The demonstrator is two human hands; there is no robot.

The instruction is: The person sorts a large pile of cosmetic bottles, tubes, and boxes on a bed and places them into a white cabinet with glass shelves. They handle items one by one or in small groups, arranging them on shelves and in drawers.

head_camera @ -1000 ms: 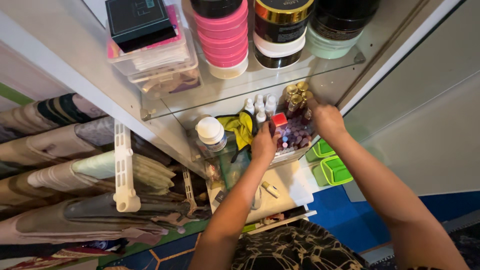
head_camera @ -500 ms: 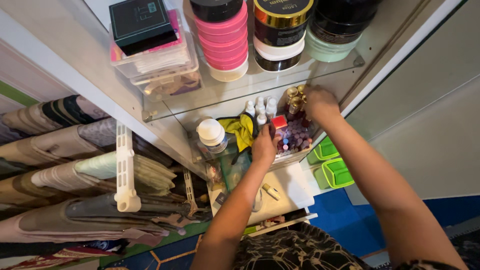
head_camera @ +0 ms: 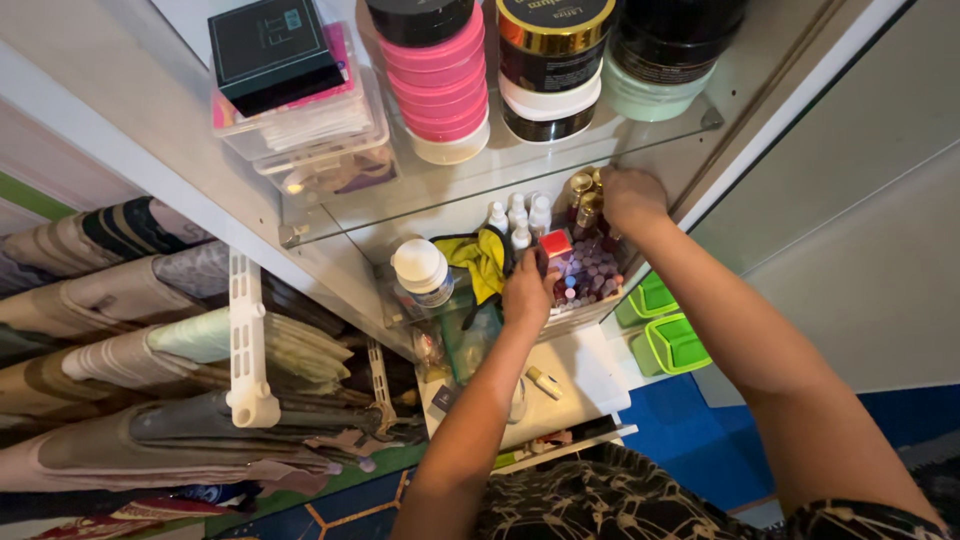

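My left hand (head_camera: 527, 290) grips the left edge of a clear box (head_camera: 592, 283) packed with several small red and purple capped tubes, beside a red cap (head_camera: 557, 243). My right hand (head_camera: 630, 197) reaches to the back right of the same shelf, fingers closed over a cluster of gold-capped bottles (head_camera: 582, 192). Small white bottles (head_camera: 518, 214) stand just left of them. Which bottle the fingers hold is hidden.
A yellow cloth (head_camera: 480, 258) and a white-capped jar (head_camera: 421, 268) sit left of the box. The glass shelf (head_camera: 600, 145) above carries pink jars (head_camera: 436, 75), a black-and-gold jar (head_camera: 553, 60) and stacked clear cases (head_camera: 310, 125). Folded fabrics (head_camera: 120, 350) fill the left; green bins (head_camera: 675, 343) lie below right.
My right hand has moved up and back from the box's right side onto the gold-capped bottles. My left hand has stayed at the box.
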